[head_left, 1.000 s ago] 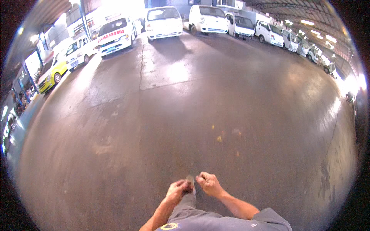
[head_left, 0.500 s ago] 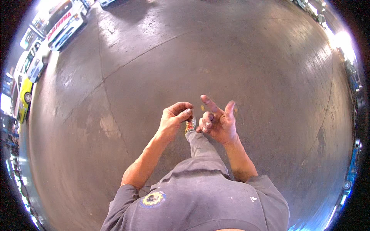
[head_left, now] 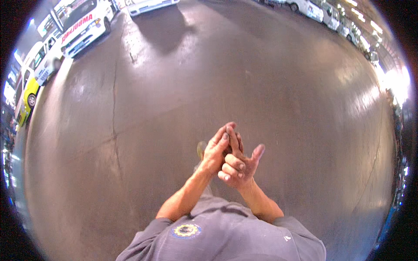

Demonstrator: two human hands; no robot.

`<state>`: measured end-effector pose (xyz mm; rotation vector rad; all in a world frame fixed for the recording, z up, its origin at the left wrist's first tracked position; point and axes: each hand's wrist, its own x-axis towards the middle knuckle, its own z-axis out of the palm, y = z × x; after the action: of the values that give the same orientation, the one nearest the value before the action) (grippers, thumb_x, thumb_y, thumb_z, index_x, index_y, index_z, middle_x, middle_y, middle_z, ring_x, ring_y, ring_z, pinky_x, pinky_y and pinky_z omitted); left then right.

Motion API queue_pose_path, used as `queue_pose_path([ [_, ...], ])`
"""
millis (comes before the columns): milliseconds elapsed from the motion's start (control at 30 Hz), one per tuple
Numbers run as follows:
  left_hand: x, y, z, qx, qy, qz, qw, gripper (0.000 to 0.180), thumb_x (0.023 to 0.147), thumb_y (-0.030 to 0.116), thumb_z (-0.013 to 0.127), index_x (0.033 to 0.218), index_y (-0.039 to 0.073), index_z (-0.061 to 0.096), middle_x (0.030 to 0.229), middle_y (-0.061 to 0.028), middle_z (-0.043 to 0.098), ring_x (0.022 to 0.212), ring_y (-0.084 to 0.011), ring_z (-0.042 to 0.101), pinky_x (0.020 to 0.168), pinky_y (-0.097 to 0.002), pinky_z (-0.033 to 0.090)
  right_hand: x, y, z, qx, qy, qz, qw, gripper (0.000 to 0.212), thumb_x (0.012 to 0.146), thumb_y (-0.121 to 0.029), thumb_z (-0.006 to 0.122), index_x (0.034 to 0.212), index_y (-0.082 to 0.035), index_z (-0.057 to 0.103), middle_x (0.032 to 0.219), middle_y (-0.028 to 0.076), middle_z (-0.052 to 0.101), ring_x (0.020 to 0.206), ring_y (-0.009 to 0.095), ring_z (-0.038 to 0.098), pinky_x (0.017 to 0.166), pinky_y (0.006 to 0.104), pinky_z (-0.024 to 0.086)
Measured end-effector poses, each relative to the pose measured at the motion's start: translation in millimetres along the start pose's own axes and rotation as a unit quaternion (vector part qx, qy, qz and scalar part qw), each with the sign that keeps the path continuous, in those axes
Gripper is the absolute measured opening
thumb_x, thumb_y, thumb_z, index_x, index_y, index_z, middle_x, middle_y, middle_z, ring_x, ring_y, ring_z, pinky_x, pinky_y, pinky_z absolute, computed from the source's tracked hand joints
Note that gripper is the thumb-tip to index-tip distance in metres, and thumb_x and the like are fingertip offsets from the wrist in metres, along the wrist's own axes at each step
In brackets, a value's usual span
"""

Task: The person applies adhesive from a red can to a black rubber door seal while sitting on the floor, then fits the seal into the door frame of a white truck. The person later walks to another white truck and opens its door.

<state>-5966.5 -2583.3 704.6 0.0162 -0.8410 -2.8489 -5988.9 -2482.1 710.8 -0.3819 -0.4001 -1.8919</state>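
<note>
My left hand (head_left: 213, 155) and my right hand (head_left: 240, 167) meet in front of my body. The left fingers lie close together and press against the outstretched index finger of the right hand, near its tip. On the right hand the thumb stands out to the side, while the other fingers curl toward the palm. No tool or part shows in either hand; the space between the palms is partly hidden. Both hands have dark smudges on the fingers. Below them, one shoe (head_left: 201, 149) shows beside my left wrist.
A smooth grey-brown concrete floor (head_left: 278, 95) with thin cracks spreads all round me. At the far left stand a white ambulance (head_left: 82, 30) and a yellow-and-white vehicle (head_left: 31, 89). Another white vehicle (head_left: 150, 5) is straight ahead, and several white vehicles (head_left: 307, 9) line the far right.
My hands, apart before, have come together, the left now against the right index finger. The view has tilted up, bringing more vehicles in, and the visible foot has changed position.
</note>
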Motion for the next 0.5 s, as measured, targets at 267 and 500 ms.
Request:
queue_pose_path([
  [267,357,159,38,-0.048,0.058,-0.063,0.995,0.033,0.095,0.042,0.05,0.102,0.01,0.052,0.08,-0.0037,0.054,0.066,-0.0156,0.054,0.06,-0.0302,0.048,307,-214,7,-0.056,0.046,-0.052,0.996,0.063,0.092,-0.053,0.047,0.146,-0.042,0.016,0.085,0.005,0.053,0.06,0.016,0.052,0.076,0.0455,0.049],
  [500,577,288,35,0.013,0.018,-0.141,0.99,0.038,0.096,0.043,0.044,0.079,0.009,0.045,0.064,-0.0065,0.047,0.057,-0.0184,0.048,0.052,-0.032,0.043,494,-337,-31,-0.093,0.032,-0.054,0.994,0.067,0.09,-0.047,0.052,0.146,-0.037,0.018,0.089,0.006,0.054,0.064,0.02,0.056,0.076,0.0466,0.048],
])
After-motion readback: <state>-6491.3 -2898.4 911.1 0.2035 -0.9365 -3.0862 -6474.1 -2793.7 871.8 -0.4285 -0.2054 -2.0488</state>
